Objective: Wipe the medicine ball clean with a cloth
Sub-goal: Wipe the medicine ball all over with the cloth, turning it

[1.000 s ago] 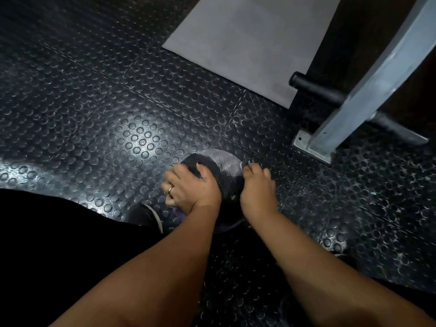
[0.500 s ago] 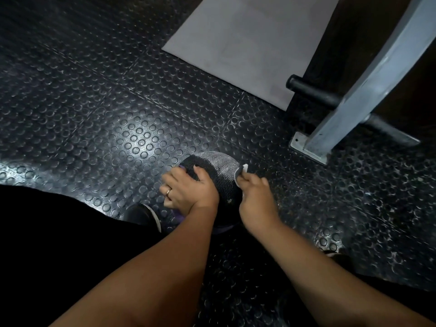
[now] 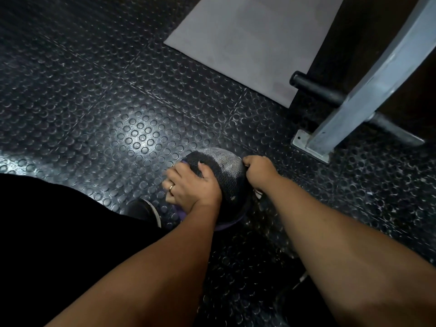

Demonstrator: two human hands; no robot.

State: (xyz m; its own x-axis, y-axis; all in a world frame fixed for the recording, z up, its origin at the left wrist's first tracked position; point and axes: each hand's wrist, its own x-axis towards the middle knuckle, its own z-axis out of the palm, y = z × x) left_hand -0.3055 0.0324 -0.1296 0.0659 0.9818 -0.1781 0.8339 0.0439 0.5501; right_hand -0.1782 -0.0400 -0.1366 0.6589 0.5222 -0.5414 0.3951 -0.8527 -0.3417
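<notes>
The medicine ball (image 3: 226, 175) sits on the studded floor. Its textured top is black with a grey sheen, and a purple band shows at its base. My left hand (image 3: 191, 187), with a ring on one finger, grips the ball's left side, thumb up on the top. My right hand (image 3: 259, 169) is curled against the ball's upper right side. A small white bit of cloth (image 3: 258, 194) shows under my right wrist; the rest of the cloth is hidden in the hand.
A black shoe (image 3: 144, 210) stands just left of the ball. A grey metal post (image 3: 368, 90) on a base plate (image 3: 309, 147) rises at the right, crossed by a black bar (image 3: 316, 89). A grey mat (image 3: 254, 38) lies farther ahead.
My right hand has slid along the ball's right side toward its far top. The white cloth tip seen above my fingers before is now hidden. My left hand has stayed in place.
</notes>
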